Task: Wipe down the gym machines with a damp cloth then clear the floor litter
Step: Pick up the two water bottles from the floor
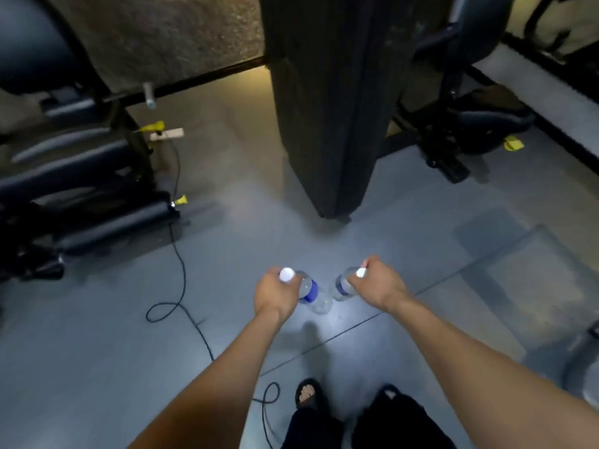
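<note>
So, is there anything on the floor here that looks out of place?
A black cable lies loose across the floor, looped beside the machine and trailing toward the person's feet, where it could trip someone. Each hand holds a plastic bottle; no spill shows.

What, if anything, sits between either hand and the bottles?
Nothing. The left hand already grips one bottle near its cap, and the right hand grips the other bottle. No bin is in view.
</note>
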